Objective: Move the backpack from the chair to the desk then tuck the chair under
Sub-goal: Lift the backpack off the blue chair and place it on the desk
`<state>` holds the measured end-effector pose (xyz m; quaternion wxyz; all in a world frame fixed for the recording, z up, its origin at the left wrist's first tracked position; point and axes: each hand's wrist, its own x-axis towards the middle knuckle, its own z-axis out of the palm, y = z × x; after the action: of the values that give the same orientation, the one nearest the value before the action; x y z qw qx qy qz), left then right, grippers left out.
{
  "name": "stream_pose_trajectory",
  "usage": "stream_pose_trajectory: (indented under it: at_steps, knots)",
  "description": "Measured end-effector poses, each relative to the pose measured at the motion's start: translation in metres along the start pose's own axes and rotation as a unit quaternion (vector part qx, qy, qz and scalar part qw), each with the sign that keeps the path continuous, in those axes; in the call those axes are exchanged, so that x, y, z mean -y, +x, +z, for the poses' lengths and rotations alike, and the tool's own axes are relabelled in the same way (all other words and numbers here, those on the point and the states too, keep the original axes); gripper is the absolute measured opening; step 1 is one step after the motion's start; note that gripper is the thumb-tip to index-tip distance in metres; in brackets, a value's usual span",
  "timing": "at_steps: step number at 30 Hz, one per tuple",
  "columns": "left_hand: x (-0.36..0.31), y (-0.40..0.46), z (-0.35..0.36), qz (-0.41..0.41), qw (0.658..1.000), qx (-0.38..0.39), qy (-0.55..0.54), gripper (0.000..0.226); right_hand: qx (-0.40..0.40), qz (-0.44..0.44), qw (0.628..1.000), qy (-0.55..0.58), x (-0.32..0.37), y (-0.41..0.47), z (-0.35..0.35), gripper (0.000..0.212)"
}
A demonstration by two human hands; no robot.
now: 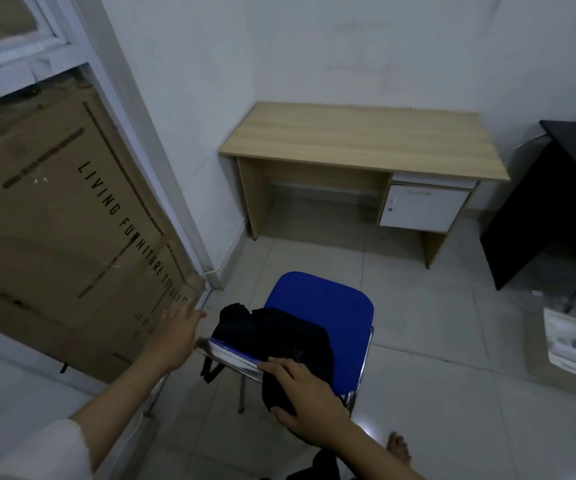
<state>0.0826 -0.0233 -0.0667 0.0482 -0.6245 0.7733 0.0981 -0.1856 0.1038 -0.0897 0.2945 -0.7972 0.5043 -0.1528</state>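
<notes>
A black backpack (272, 336) lies slumped on the near edge of a blue-seated chair (328, 306) with chrome legs; one strap hangs off the left side. My right hand (302, 393) rests on the backpack's near part, fingers curled around the fabric. My left hand (175, 336) hovers open just left of the chair, fingers spread, touching nothing. The light wooden desk (359, 136) stands against the far wall, with a white drawer unit under its right side.
A large cardboard box (65, 220) leans behind a glass partition on the left. A black table (570, 188) stands at the right, with a flat carton (570, 348) on the tiled floor below it. My bare foot (399, 448) shows near the bottom.
</notes>
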Motion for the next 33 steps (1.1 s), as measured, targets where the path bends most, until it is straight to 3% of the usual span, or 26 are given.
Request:
stream_pose_trajectory:
  at_steps: [5,8,16,21,28,31,33]
  knots:
    - [-0.029,0.013,0.000,0.073,0.989,0.073,-0.105,0.061,-0.009,-0.001,1.000,-0.001,0.000,0.001,0.000,0.069]
    - [-0.050,0.023,-0.003,0.083,0.982,0.061,-0.157,0.047,-0.012,0.004,1.000,0.000,0.000,0.000,-0.001,0.067]
    - [-0.114,0.041,0.023,0.149,0.974,0.149,-0.088,0.058,-0.022,0.029,0.999,0.020,0.002,-0.002,-0.003,0.060]
    - [-0.124,0.043,0.038,0.111,0.976,0.187,-0.021,0.036,0.001,0.079,0.992,0.100,0.000,-0.004,-0.008,0.054]
    - [-0.122,0.039,0.031,0.108,0.980,0.100,-0.133,0.012,0.086,0.150,0.961,0.218,-0.033,-0.016,-0.041,0.043]
    - [-0.124,0.037,0.029,0.122,0.980,0.076,-0.140,0.011,0.114,0.177,0.960,0.184,-0.051,-0.014,-0.059,0.046]
    - [-0.126,0.036,0.028,0.133,0.979,0.061,-0.141,0.010,0.082,0.175,0.977,0.092,-0.062,-0.011,-0.069,0.052]
